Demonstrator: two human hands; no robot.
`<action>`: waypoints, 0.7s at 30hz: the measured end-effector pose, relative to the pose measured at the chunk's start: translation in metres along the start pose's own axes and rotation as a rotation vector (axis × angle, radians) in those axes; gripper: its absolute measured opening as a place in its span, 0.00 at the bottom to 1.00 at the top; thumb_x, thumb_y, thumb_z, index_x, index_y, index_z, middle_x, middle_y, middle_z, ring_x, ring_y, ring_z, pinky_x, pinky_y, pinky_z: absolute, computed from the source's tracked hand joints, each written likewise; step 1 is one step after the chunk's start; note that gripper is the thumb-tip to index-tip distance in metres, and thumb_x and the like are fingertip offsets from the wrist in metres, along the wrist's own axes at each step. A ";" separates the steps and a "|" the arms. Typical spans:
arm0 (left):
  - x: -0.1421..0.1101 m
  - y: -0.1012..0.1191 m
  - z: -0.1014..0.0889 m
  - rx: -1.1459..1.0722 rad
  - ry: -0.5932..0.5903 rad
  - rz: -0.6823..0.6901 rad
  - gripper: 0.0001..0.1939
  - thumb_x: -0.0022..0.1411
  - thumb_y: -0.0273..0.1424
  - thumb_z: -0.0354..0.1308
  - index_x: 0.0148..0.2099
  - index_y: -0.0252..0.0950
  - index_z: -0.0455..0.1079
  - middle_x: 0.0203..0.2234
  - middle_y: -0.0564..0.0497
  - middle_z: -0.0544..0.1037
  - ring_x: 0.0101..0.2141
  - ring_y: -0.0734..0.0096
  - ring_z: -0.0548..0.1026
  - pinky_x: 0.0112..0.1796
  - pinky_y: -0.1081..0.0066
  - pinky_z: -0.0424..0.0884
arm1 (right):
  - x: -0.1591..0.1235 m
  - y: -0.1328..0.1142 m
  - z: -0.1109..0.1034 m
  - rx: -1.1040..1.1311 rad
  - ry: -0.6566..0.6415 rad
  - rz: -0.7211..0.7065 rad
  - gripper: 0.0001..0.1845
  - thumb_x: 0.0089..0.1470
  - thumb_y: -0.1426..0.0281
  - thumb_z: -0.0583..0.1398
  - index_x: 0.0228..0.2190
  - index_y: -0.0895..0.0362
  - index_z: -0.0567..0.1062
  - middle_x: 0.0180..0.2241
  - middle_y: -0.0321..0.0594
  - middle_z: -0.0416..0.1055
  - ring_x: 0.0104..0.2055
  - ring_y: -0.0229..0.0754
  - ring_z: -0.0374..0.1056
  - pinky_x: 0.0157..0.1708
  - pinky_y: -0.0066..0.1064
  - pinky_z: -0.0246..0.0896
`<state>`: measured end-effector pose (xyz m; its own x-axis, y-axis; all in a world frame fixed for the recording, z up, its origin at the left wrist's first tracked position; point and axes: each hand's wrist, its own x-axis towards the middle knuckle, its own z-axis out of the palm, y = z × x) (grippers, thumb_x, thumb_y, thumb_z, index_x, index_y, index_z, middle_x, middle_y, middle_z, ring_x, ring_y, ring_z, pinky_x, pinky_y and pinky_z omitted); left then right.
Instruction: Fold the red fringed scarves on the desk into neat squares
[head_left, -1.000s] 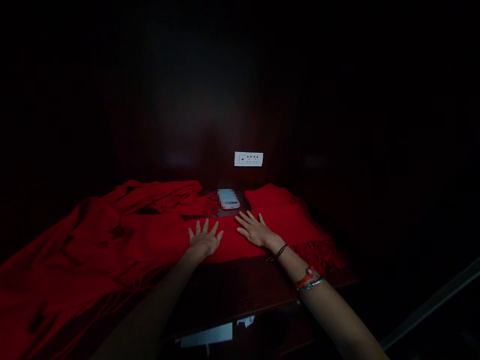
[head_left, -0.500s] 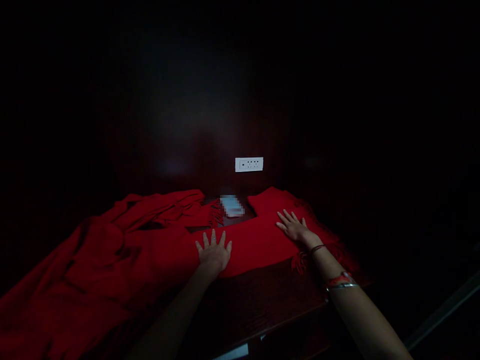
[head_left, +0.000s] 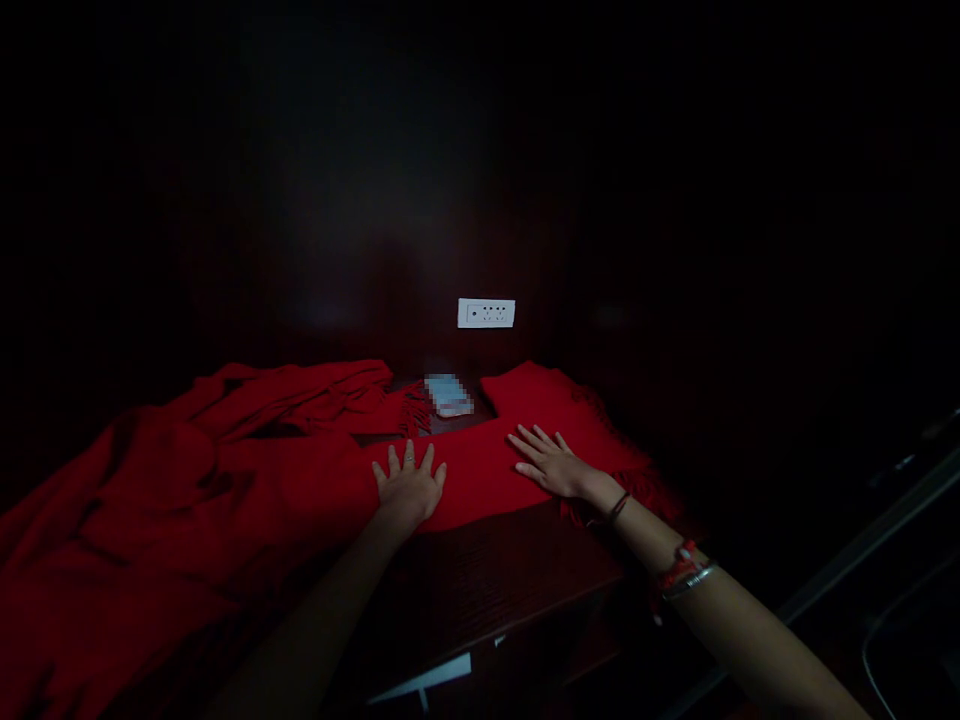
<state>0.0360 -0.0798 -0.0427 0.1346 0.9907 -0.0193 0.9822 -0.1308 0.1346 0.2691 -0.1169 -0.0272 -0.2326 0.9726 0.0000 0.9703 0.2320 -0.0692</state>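
A red fringed scarf (head_left: 469, 465) lies over a dark wooden desktop (head_left: 480, 575). Its middle stretch is flat, while the cloth at left is bunched in loose folds and runs off toward the lower left. My left hand (head_left: 409, 490) rests palm down on the flat stretch with fingers spread, a ring on one of them. To its right, my right hand (head_left: 551, 462) also lies flat on the scarf, fingers out and pointing left. Neither hand grasps the cloth. Tassels show below my right wrist and beside the gap at the back.
In the gap behind the flat cloth lies a light-blue, pixelated flat item (head_left: 448, 395). A white socket panel (head_left: 486, 313) is set in the dark wall behind. Below the desk's front edge a pale strip (head_left: 431, 677) shows. Deep shadow covers the right side.
My right hand has slid left across the scarf, closer to my left hand. My left hand stays at about the same spot on the cloth. The whole view has shifted slightly.
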 end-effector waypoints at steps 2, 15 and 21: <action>0.002 0.000 0.001 0.002 -0.005 -0.002 0.28 0.57 0.46 0.33 0.59 0.44 0.44 0.58 0.49 0.43 0.56 0.49 0.40 0.50 0.47 0.39 | -0.005 0.016 0.005 -0.024 -0.013 0.068 0.32 0.52 0.50 0.36 0.56 0.48 0.41 0.59 0.36 0.32 0.59 0.48 0.27 0.53 0.50 0.28; -0.008 0.000 -0.001 0.101 0.363 0.399 0.23 0.60 0.35 0.40 0.56 0.35 0.53 0.54 0.41 0.55 0.54 0.55 0.50 0.51 0.57 0.47 | -0.023 0.009 -0.006 -0.011 0.174 -0.120 0.30 0.52 0.54 0.43 0.54 0.53 0.52 0.57 0.43 0.44 0.58 0.48 0.37 0.53 0.45 0.38; -0.027 0.008 -0.013 0.089 0.172 0.968 0.18 0.55 0.40 0.47 0.46 0.39 0.62 0.42 0.48 0.66 0.42 0.66 0.66 0.43 0.71 0.61 | -0.035 -0.017 0.010 0.094 0.285 -0.396 0.18 0.54 0.66 0.48 0.44 0.59 0.67 0.43 0.44 0.66 0.47 0.40 0.58 0.48 0.32 0.52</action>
<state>0.0391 -0.1068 -0.0287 0.8717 0.4453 0.2046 0.4651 -0.8833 -0.0591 0.2600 -0.1547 -0.0356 -0.5417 0.7789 0.3160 0.7979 0.5948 -0.0982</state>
